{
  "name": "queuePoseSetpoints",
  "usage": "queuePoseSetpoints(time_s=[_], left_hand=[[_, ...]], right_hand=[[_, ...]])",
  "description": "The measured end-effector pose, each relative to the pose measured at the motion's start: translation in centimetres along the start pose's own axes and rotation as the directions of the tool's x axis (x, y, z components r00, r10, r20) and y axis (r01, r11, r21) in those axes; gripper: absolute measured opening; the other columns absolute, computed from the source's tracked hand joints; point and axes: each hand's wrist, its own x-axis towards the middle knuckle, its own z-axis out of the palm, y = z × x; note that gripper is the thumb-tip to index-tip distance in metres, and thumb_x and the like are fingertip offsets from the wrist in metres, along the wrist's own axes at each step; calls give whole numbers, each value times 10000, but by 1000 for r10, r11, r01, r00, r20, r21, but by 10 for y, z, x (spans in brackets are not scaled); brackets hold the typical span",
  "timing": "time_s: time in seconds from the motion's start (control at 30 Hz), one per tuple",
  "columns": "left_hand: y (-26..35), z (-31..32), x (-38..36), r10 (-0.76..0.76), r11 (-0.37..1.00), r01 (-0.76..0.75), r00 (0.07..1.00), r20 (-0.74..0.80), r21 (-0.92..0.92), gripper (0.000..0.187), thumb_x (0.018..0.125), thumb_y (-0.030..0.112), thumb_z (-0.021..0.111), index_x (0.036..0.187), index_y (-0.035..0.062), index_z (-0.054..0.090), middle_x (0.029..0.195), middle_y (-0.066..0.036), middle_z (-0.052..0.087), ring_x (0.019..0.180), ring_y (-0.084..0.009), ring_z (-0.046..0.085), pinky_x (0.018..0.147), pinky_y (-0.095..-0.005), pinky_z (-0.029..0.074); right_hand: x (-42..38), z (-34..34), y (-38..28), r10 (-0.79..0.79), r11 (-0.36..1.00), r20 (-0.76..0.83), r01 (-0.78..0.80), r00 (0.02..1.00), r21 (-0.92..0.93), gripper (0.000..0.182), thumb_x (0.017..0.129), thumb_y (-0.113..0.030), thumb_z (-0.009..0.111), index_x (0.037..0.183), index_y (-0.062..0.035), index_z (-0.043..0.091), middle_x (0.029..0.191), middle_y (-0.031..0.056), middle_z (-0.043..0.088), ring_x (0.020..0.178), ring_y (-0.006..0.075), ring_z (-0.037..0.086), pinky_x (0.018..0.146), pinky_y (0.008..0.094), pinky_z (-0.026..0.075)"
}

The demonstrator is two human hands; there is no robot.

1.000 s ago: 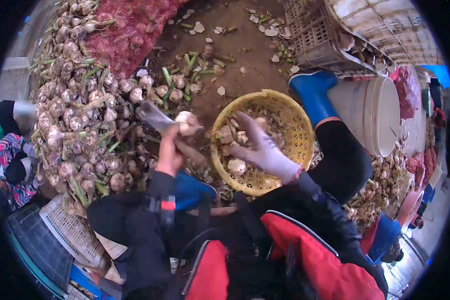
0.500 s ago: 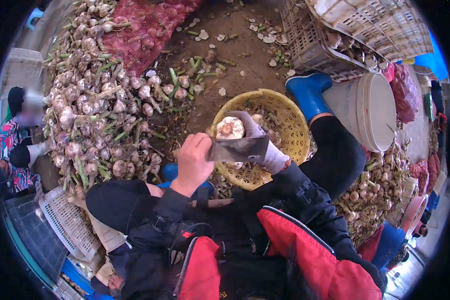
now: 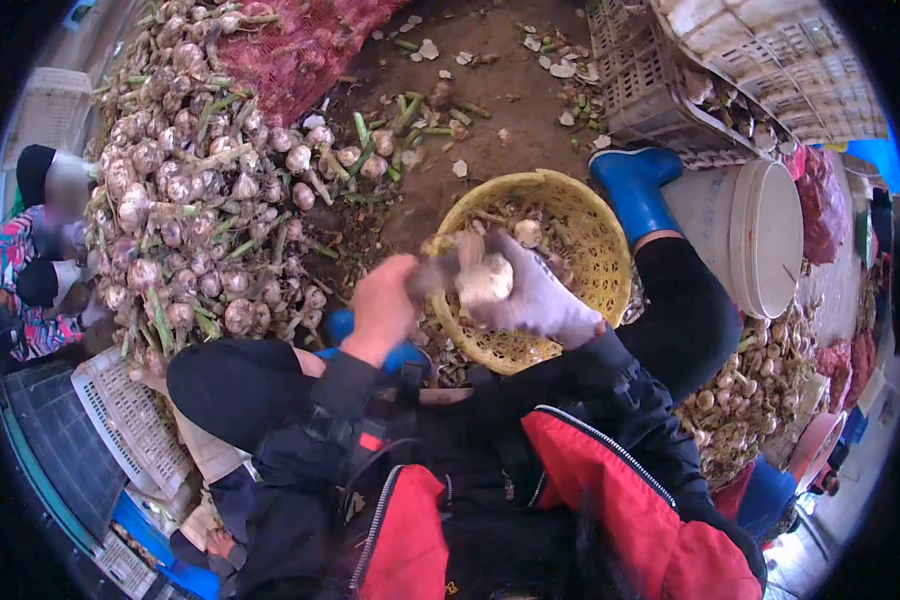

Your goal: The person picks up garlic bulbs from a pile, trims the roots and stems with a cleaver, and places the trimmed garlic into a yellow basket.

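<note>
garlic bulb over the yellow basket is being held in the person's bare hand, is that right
Not quite: the garlic bulb over the yellow basket is held in the person's gloved right hand, not the bare left hand. The head view shows this.

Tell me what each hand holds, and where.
Left hand: a blurred knife, by one end. Gloved right hand: a garlic bulb, by the side away from the knife.
</note>
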Motion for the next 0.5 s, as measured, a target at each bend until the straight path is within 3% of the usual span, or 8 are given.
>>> queuePoseSetpoints(time_s=[0.07, 0.17, 0.2, 0.27, 0.3, 0.4, 0.47, 0.5], left_hand=[[-53, 6, 16, -317, 937, 292, 941, 119, 190, 317, 636, 67, 646, 951, 41, 613, 927, -172, 630, 903, -380, 586, 755, -414, 471], [-91, 26, 22, -350, 935, 347, 936, -34, -72, 358, 668, 122, 647, 1016, 40, 639, 925, -194, 645, 904, -361, 609, 771, -398, 476], [-100, 38, 28, -353, 934, 350, 935, -36, -74, 358, 668, 122, 647, 1016, 40, 639, 925, -194, 645, 904, -361, 609, 771, -398, 476], [-110, 64, 47, -331, 888, 338, 940, 77, -311, 364, 705, 163, 656, 1036, 12, 639, 954, -229, 642, 883, -350, 628, 781, -383, 479], [-104, 76, 57, -333, 885, 341, 940, 80, -319, 364, 705, 163, 656, 1036, 12, 639, 954, -229, 642, 883, -350, 628, 781, -383, 479], [-102, 111, 75, -425, 848, 477, 873, 240, -233, 297, 732, 134, 652, 994, -6, 650, 960, -181, 662, 844, -298, 647, 759, -365, 486], [-119, 134, 79, -440, 438, 597, 794, 418, -672, 279, 758, 91, 640, 1017, -12, 639, 980, -116, 668, 817, -220, 641, 746, -343, 487], [-112, 132, 78, -488, 350, 615, 764, 422, -707, 280, 771, 68, 632, 1040, -8, 620, 957, -74, 664, 808, -175, 626, 731, -325, 488]], right_hand=[[-4, 9, -12, -38, 999, 15, 38, 999, 16, 637, 673, -133, 731, 1213, -6, 418, 1031, 98, 580, 954, 138, 548, 828, 288, 461], [-2, -1, -24, 329, 944, -35, -327, 944, 39, 670, 645, -198, 749, 1203, 2, 438, 1060, 146, 565, 1026, 196, 538, 888, 339, 432], [-2, -3, -7, 329, 944, -33, -328, 944, 36, 670, 645, -198, 749, 1203, 2, 438, 1060, 146, 565, 1026, 196, 538, 888, 339, 432], [-1, -2, 42, 108, 806, -165, -183, 980, -563, 704, 673, -342, 716, 1239, -35, 432, 1138, 216, 533, 1067, 330, 524, 909, 422, 421], [-1, -1, 36, 156, 772, -169, -227, 973, -594, 720, 688, -404, 694, 1251, -38, 434, 1197, 253, 484, 1117, 424, 456, 940, 473, 383], [6, 3, 43, 79, 710, -247, -228, 966, -666, 708, 707, -400, 692, 1257, -35, 436, 1206, 240, 481, 1140, 429, 436, 953, 474, 374], [11, 5, 43, -10, 713, -265, -179, 964, -678, 680, 729, -381, 687, 1255, -28, 440, 1209, 234, 478, 1132, 415, 451, 954, 458, 382], [13, 4, 41, 22, 797, -256, -171, 967, -579, 629, 760, -338, 675, 1258, -33, 443, 1224, 220, 474, 1152, 386, 451, 968, 435, 373]])
